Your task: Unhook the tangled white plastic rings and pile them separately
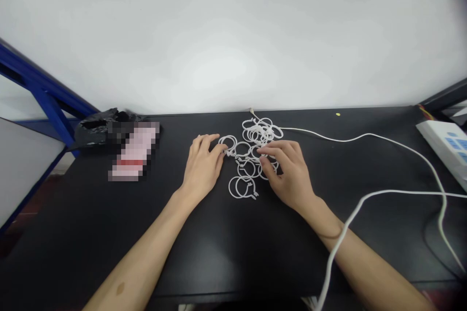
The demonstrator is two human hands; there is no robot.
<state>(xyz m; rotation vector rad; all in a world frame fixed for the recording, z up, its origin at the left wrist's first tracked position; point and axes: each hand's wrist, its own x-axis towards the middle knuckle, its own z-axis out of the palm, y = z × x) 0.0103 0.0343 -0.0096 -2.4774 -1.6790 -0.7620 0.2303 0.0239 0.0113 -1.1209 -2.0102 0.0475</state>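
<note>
Where two bare hands flank a loose cluster of thin white rings with small tabs (255, 133), apparently plastic, on the smooth black table (219, 248), we compare each grip. The left hand (202, 164) parts its thumb and forefinger at two overlapping rings (229, 152) on the cluster's left edge. The right hand (290, 171) stands narrow over the right side, thumb near fingertips; we cannot tell whether a ring is pinched there. The densest heap lies toward the white wall (226, 34). Because many rings overlap and their tabs could catch, we judge it best to take one ring by its plain arc, steady its neighbours with the other hand, and lift rather than drag. We also mind the thick white cable (386, 192), which crosses before the right forearm (365, 262).
</note>
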